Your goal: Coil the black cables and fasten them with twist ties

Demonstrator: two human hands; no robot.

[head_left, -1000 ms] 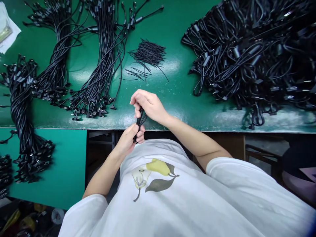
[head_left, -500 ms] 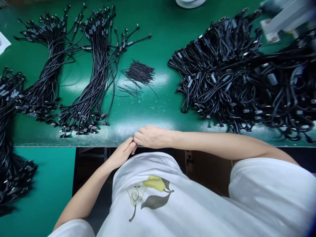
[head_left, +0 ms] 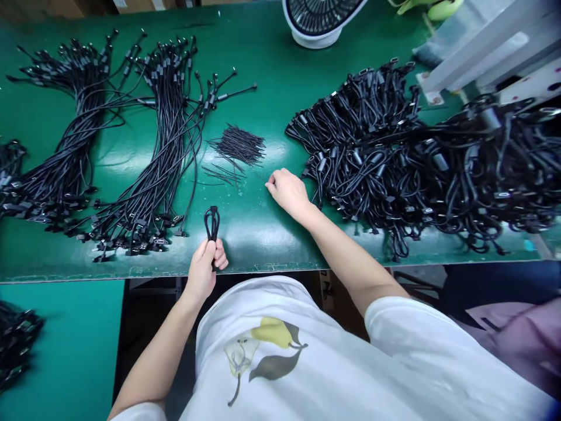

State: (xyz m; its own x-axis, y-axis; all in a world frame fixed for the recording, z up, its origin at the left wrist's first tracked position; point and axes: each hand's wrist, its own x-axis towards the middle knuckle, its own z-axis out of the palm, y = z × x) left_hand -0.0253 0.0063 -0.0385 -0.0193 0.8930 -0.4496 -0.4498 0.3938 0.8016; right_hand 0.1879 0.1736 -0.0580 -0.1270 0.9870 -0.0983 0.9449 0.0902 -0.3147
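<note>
My left hand [head_left: 205,266] is closed round a folded black cable [head_left: 212,222], whose loop sticks up above my fingers near the front edge of the green table [head_left: 263,234]. My right hand [head_left: 287,190] rests further out on the table with its fingers curled. It lies between a small heap of thin black ties [head_left: 239,146] and a large pile of looped black cables [head_left: 416,146]. Whether those fingers pinch anything is hidden.
Two straight bundles of black cables [head_left: 144,169] lie fanned out at the left. A white fan [head_left: 319,20] stands at the far edge, with a grey frame [head_left: 482,52] at the back right. A lower green surface [head_left: 61,345] sits at the left.
My hands were together at the table's edge working one cable. They have parted: the left hand keeps the folded cable, and the right hand has reached forward towards the ties and the pile.
</note>
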